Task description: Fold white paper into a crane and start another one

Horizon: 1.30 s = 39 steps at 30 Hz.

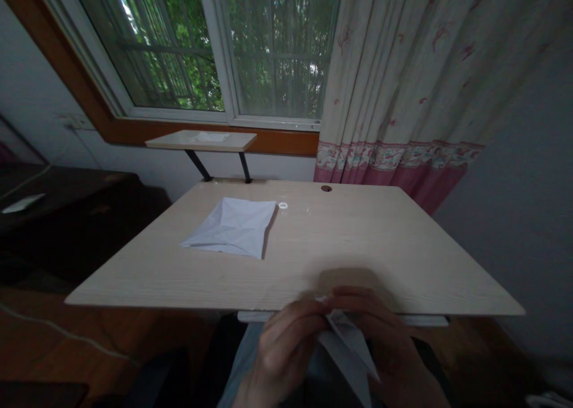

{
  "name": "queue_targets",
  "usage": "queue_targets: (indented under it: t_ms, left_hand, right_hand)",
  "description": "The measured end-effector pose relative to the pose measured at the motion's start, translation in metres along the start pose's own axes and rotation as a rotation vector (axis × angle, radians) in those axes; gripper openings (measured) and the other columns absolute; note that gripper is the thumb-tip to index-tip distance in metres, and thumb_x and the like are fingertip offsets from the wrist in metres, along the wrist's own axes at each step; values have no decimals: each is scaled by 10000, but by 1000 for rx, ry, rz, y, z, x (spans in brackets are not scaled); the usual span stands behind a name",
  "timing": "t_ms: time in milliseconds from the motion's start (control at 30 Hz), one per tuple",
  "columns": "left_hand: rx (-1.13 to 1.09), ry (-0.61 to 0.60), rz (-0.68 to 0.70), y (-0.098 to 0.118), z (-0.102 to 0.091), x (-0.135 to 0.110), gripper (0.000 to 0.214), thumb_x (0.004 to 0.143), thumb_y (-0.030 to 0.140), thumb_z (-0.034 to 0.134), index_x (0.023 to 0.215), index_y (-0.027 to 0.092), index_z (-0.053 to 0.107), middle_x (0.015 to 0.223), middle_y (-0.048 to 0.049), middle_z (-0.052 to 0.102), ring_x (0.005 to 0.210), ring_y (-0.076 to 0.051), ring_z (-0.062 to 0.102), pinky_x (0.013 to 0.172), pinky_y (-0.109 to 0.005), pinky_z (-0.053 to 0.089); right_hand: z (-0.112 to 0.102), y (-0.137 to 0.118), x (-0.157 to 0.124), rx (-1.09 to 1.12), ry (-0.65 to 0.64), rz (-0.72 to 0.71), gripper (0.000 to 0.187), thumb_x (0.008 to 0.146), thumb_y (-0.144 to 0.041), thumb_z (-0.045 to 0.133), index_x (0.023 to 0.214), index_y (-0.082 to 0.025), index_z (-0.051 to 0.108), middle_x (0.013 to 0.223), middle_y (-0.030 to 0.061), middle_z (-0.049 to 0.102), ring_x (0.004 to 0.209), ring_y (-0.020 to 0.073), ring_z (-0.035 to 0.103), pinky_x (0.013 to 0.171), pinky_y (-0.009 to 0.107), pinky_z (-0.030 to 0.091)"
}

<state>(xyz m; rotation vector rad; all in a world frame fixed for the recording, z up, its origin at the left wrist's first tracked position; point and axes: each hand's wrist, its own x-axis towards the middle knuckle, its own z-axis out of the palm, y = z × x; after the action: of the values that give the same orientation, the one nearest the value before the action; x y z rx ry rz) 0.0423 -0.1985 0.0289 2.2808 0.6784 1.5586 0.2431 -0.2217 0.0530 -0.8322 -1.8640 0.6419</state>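
Both hands meet at the near edge of the desk, over my lap. My left hand point(289, 339) pinches the upper left end of a folded piece of white paper point(347, 354). My right hand point(380, 327) is closed round the paper's right side, its fingertips touching those of the left. Pointed flaps of the paper hang down between my palms; the pinched end is mostly hidden by fingers. Farther off, on the left part of the desk, lies a creased white paper sheet point(237, 226), untouched.
The pale wooden desk point(358, 229) has a cable hole point(326, 188) near its back edge and a small white ring point(283, 206) beside the sheet. A raised shelf point(170, 139) stands at the back left. Behind are a window and a curtain point(403, 98); a dark cabinet point(67, 199) stands left.
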Motion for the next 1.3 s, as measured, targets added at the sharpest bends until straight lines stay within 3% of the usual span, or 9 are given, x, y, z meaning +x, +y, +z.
queue_targets:
  t_ms: [167,333,467,633,767,933,1033,1100,1300]
  left_hand:
    - [-5,118,19,5,0,3,263,884,48,578,1096,204,584,880,-44,742,789,-154,724,679,-234,603]
    - [43,11,101,15,-4,10,210,850,100,575,1024,210,617,763,-13,689,639,-136,665,589,-246,555]
    - [131,-105,62,18,-6,9,205,788,68,553,916,216,616,843,-29,693,730,-149,674,651,-264,548]
    - [147,-36,24,12,-10,10,153,856,107,548,942,208,624,848,-28,715,762,-141,690,685,-242,563]
    - [127,-63,46,7,-13,7,108,906,111,576,901,206,627,781,5,717,655,-108,681,594,-192,547]
    - [141,236,-141,5,-3,1,168,887,128,655,1029,216,638,811,13,735,687,-112,707,654,-177,585]
    - [172,245,-210,4,5,1,237,905,114,620,1119,204,667,904,-20,746,764,-129,722,727,-192,599]
    - [140,208,-216,3,9,0,267,910,90,598,1141,196,681,955,-44,740,830,-142,723,758,-202,601]
    - [128,295,-131,1,16,-9,221,842,35,667,1014,166,713,1110,-89,706,874,-155,720,753,-209,602]
  right_hand:
    - [4,-2,-7,114,128,-1,340,778,-89,646,1017,-323,706,943,48,741,878,264,672,779,427,540]
    - [10,11,-19,331,263,205,229,702,-284,777,918,-301,704,796,64,713,746,268,655,664,402,541]
    - [6,14,-17,358,215,223,205,666,-296,806,854,-290,724,735,60,687,713,258,640,644,390,536]
    - [-10,4,-8,206,7,145,212,698,-177,743,879,-287,750,817,56,711,809,264,646,744,425,543]
    - [-16,2,-7,-8,-13,106,339,719,-112,710,1000,-299,736,956,54,718,943,265,644,833,409,534]
    - [-7,6,-6,-8,43,316,340,798,-211,711,1129,-292,696,981,53,722,852,219,669,777,342,552]
    - [2,13,-3,202,-49,471,293,870,-304,652,1160,-278,682,900,44,719,767,188,666,695,314,553]
    - [7,19,-1,343,23,559,310,857,-361,672,1154,-272,683,846,30,716,730,172,661,642,282,538]
    - [16,34,-1,698,196,788,262,723,-417,809,760,-194,676,585,-27,622,480,92,542,470,197,439]
